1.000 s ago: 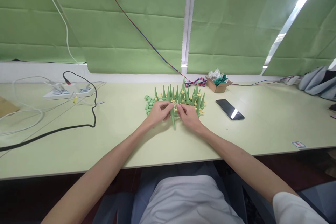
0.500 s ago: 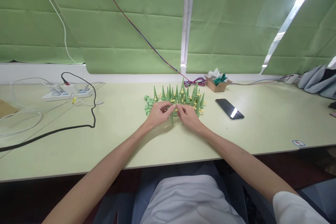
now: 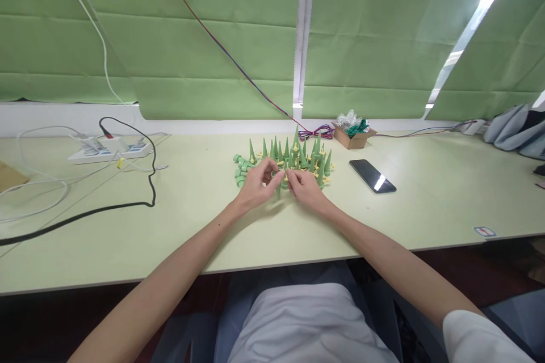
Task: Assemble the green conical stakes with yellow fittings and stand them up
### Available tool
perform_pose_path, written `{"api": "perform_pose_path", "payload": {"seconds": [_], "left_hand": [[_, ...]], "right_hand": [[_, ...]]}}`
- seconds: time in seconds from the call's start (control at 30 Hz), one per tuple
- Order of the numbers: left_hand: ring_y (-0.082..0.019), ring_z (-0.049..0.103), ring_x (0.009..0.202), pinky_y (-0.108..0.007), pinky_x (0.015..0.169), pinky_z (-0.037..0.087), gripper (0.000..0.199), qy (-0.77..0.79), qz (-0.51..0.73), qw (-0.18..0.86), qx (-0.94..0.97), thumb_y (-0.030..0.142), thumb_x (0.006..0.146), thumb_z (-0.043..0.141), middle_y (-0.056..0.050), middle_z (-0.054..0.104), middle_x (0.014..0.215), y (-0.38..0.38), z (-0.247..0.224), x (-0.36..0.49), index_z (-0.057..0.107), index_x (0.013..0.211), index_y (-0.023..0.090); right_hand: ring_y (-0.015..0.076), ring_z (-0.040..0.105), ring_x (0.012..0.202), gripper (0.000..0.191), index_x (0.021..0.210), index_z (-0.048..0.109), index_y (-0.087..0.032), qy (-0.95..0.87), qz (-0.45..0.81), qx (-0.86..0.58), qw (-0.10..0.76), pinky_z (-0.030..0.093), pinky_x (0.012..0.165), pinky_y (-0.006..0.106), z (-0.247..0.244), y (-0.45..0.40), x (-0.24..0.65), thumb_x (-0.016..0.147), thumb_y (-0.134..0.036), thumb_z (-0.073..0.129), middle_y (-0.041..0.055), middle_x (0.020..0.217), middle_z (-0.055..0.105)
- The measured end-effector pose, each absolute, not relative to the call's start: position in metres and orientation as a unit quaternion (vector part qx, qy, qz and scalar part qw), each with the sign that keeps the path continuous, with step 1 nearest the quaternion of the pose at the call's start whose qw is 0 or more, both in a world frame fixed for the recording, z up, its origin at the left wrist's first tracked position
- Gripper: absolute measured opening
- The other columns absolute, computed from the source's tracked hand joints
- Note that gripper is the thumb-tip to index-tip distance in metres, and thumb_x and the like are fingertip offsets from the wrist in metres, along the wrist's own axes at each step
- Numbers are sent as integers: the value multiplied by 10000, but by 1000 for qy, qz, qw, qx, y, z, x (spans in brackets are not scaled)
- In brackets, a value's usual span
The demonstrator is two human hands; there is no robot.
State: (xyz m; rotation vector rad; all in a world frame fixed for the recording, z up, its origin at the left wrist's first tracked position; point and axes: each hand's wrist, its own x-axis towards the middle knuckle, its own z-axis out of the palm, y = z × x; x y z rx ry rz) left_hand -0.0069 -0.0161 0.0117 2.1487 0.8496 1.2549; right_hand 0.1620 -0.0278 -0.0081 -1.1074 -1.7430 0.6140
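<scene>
- Your left hand (image 3: 258,184) and right hand (image 3: 307,188) flank one green spike (image 3: 278,190), point down, likely to bare its base; I can't tell whether either clamps it.
- Standing spikes (image 3: 304,160) crowd behind, within reach.

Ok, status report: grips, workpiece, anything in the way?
Left grip part-open at a green spike. Right grip pinched beside it, contents hidden. Upright green spikes crowd just beyond; phone off right.

Green spikes (image 3: 304,160) (yellow nubs (image 3: 326,180)), black phone (image 3: 370,173)
</scene>
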Motion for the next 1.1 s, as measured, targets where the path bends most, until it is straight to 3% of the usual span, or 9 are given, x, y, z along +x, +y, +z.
{"api": "perform_pose_path", "payload": {"seconds": [0.2,0.3,0.53,0.8,1.1], "left_hand": [[-64,515,462,-232,433,414,291,313,499,345,731,482,952,502,-19,565,863,-18,18,-6,435,907,202],[-80,517,472,-243,429,408,280,309,514,362,713,471,959,491,-2,532,806,-16,20,-8,428,883,209],[-92,449,511,-224,499,373,185,303,482,290,769,335,867,582,63,450,603,-15,18,-10,444,875,212],[-114,514,511,-223,500,361,209,353,457,273,770,195,726,562,52,528,605,-15,13,-6,492,921,222],[-92,363,504,-211,496,332,257,356,443,224,792,134,717,515,78,366,593,-13,11,-6,494,954,230]], "right_hand": [[131,477,529,548,601,467,-208,-702,257,-440,499,364,563,259,-8,-29,163,991,-578,363,-17,509,493],[125,473,539,514,619,444,-211,-699,254,-426,515,366,574,258,-8,-30,163,993,-560,385,-17,547,513],[122,471,549,489,640,400,-220,-691,226,-420,544,370,591,263,-5,-32,162,1001,-548,371,-18,578,506],[130,465,558,457,667,445,-222,-699,217,-417,539,374,598,269,-4,-34,162,999,-531,386,-14,595,509],[131,458,551,439,675,448,-224,-703,212,-421,533,373,599,271,-4,-35,163,997,-518,395,-21,584,496]]}}
